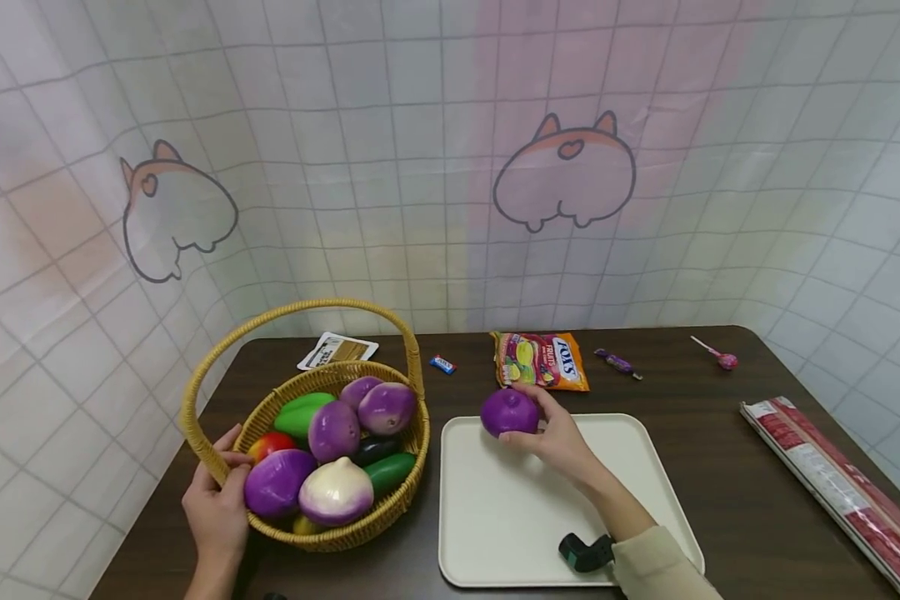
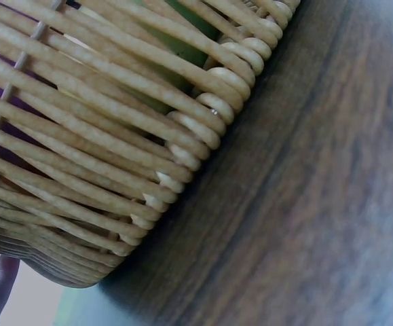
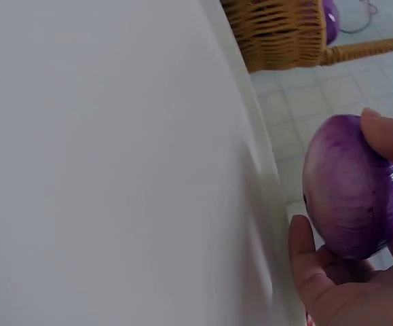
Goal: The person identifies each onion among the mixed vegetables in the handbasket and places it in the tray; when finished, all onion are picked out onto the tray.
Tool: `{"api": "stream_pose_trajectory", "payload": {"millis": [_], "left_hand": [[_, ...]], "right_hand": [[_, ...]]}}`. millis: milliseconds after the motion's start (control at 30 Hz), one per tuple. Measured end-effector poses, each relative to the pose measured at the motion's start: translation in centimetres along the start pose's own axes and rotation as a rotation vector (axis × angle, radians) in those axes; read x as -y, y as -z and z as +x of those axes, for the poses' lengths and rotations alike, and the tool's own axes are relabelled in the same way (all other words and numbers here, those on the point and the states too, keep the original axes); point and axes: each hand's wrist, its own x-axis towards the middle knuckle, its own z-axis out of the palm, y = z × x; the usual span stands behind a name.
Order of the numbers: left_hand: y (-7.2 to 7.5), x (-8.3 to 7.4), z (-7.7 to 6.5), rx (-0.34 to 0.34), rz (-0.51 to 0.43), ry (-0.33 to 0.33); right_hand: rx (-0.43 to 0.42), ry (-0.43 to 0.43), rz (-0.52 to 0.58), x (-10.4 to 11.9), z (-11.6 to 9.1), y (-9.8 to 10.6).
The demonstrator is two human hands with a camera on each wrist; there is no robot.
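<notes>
A purple onion (image 1: 508,413) is gripped in my right hand (image 1: 558,437), over the far left corner of a cream tray (image 1: 487,533). In the right wrist view, the thumb lies on one side of the onion (image 3: 352,187) and the fingers curl around the other. On the left stands a wicker basket (image 1: 375,523) with a tall arched handle. My left hand (image 1: 217,504) grips its left side at the foot of the handle. Inside are a white-and-purple turnip (image 1: 336,492), several purple vegetables, a red one (image 1: 272,446) and green ones (image 1: 390,473). The left wrist view shows mostly the basket's woven side (image 2: 101,122).
Behind the tray lies an orange candy bag (image 1: 542,361), with a purple-wrapped candy (image 1: 618,363) and a lollipop (image 1: 726,361) farther right. A small blue wrapper (image 1: 442,364) and a card (image 1: 337,351) are near the basket. A long red-and-white package (image 1: 832,492) lies along the right edge.
</notes>
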Motion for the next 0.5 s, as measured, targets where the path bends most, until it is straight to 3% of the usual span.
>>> {"api": "stream_pose_trajectory", "payload": {"millis": [233, 500], "left_hand": [[-0.4, 0.0, 0.0, 0.006, 0.021, 0.0], [0.0, -0.1, -0.1, -0.012, 0.02, 0.031]], "right_hand": [[-0.004, 0.064, -0.02, -0.8, 0.3, -1.5], [0.012, 0.044, -0.013, -1.2, 0.4, -2.5]]}}
